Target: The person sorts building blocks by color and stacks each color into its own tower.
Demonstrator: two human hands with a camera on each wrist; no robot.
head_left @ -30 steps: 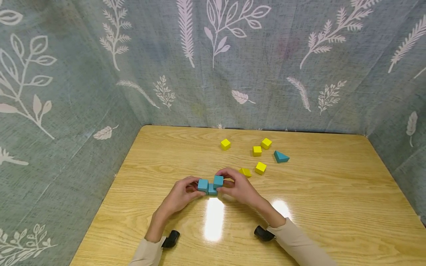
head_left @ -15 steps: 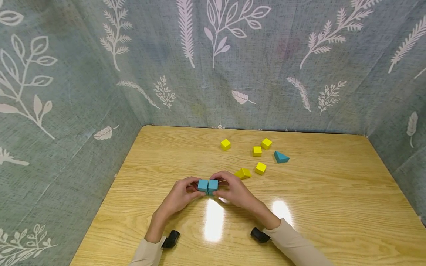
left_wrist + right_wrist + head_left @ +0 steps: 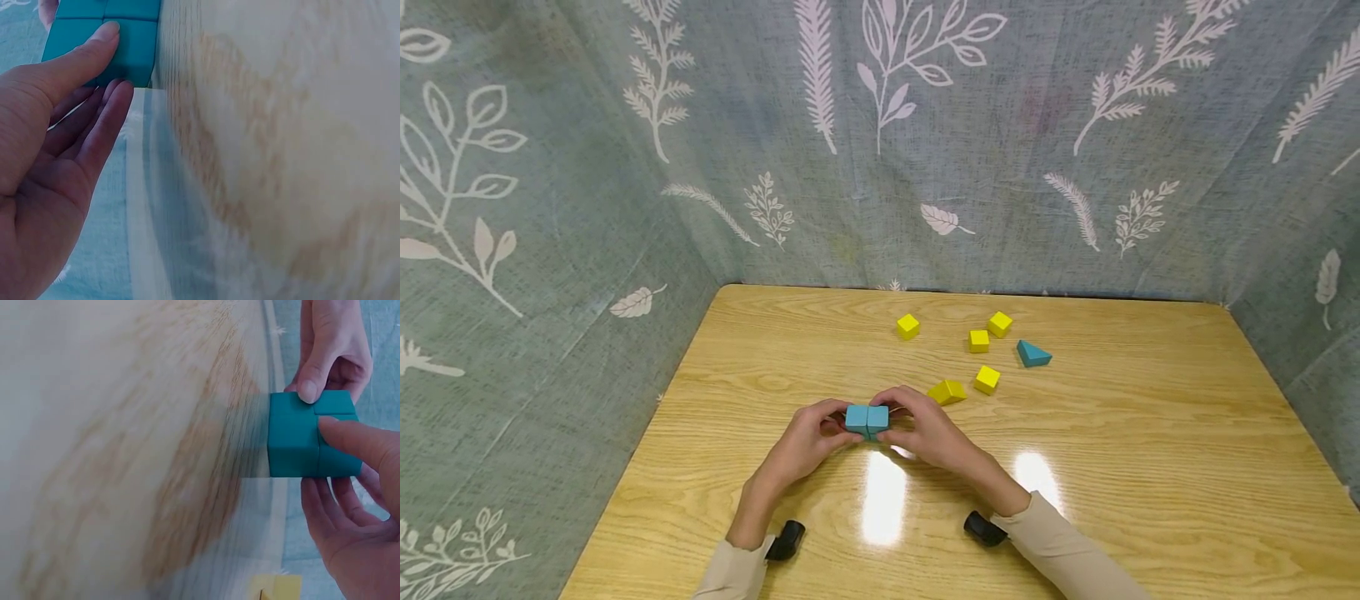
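Blue cubes stand in a small block on the table, two side by side on top of two others. My left hand [image 3: 806, 439] pinches the left side of the block, its thumb along the near face by the upper left cube [image 3: 857, 417]. From the other side my right hand [image 3: 927, 427] holds the upper right cube [image 3: 877, 416] between thumb and fingers. In the right wrist view, the right thumb [image 3: 350, 439] lies on the upper cube near the seams. The left wrist view shows the left thumb [image 3: 87, 59] across the teal-blue faces; the far faces are hidden.
A yellow triangular block [image 3: 947, 392] lies just beyond my right hand. Several yellow cubes [image 3: 987, 380] and a blue triangular block [image 3: 1034, 354] are scattered farther back on the wooden table [image 3: 760, 333]. Patterned cloth [image 3: 880, 192] hangs behind and at both sides.
My right hand has moved left, bringing its raised blue cube down onto the lower one. The gap between the two upper cubes has closed. My left hand has stayed in place.
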